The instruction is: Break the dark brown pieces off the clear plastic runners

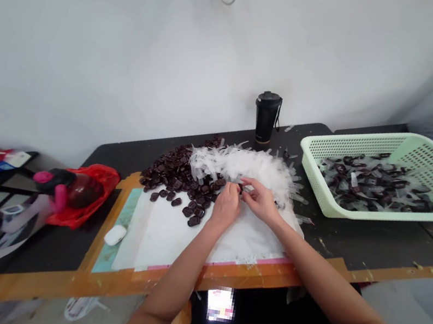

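My left hand (227, 206) is closed, fingertips pinched together over the white sheet (171, 232). Close beside it, my right hand (260, 200) has its thumb and fingers near the same spot, where a small dark piece (241, 189) shows between the two hands. What each hand grips is too small to make out fully. To their left spreads a heap of glossy dark brown pieces (176, 169). Just behind the hands lies a pile of translucent white strips or small sleeves (257, 166).
A pale green basket (315, 192) at the right holds dark pieces with clear sleeves. Behind the pile stands a black cup (266, 118). At the left are a white case (115, 234), a red bag (108, 180) and a pink-lidded bottle (81, 191). Orange tape lines the table edge.
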Demonstrator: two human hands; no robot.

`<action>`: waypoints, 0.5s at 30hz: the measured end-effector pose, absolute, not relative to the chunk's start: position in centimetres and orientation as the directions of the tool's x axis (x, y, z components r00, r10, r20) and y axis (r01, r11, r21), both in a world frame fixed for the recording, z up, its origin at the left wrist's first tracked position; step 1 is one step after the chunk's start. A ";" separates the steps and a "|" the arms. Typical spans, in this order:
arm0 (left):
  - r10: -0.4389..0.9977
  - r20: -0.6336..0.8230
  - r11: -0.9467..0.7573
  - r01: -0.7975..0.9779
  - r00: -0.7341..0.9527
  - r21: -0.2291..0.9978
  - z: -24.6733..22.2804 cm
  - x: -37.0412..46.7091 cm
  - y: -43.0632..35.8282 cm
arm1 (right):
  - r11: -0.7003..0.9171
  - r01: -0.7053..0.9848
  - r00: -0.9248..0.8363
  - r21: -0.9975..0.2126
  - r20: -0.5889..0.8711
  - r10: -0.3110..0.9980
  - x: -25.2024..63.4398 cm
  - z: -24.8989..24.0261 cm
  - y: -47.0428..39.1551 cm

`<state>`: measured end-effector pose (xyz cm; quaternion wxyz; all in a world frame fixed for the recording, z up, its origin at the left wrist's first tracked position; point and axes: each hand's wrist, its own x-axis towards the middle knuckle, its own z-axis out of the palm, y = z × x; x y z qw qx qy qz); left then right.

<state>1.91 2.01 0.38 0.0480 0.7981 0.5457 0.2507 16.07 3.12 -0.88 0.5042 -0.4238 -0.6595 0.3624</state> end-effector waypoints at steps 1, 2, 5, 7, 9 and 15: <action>0.889 0.361 -0.413 0.834 0.282 0.365 0.3 1.9 2.1 | 0.410 0.206 -0.170 -0.889 0.380 0.909 16.2 -0.7 3.1; 0.883 0.374 -0.424 0.823 0.284 0.378 0.2 1.8 2.1 | 0.431 0.220 -0.198 -0.875 0.392 0.898 16.3 -0.6 3.1; 0.874 0.397 -0.442 0.798 0.280 0.410 -0.1 1.7 2.3 | 0.435 0.261 -0.205 -0.862 0.391 0.897 16.3 -0.5 3.1; 0.871 0.409 -0.447 0.784 0.272 0.431 -0.2 1.7 2.3 | 0.438 0.282 -0.180 -0.853 0.402 0.898 16.3 -0.6 3.2; 0.864 0.426 -0.459 0.769 0.268 0.446 -0.4 1.8 2.3 | 0.448 0.300 -0.172 -0.842 0.414 0.894 16.3 -0.8 3.3; 0.843 0.497 -0.464 0.745 0.205 0.480 0.1 1.7 2.4 | 0.397 0.325 -0.128 -0.858 0.376 0.918 16.4 -1.0 3.5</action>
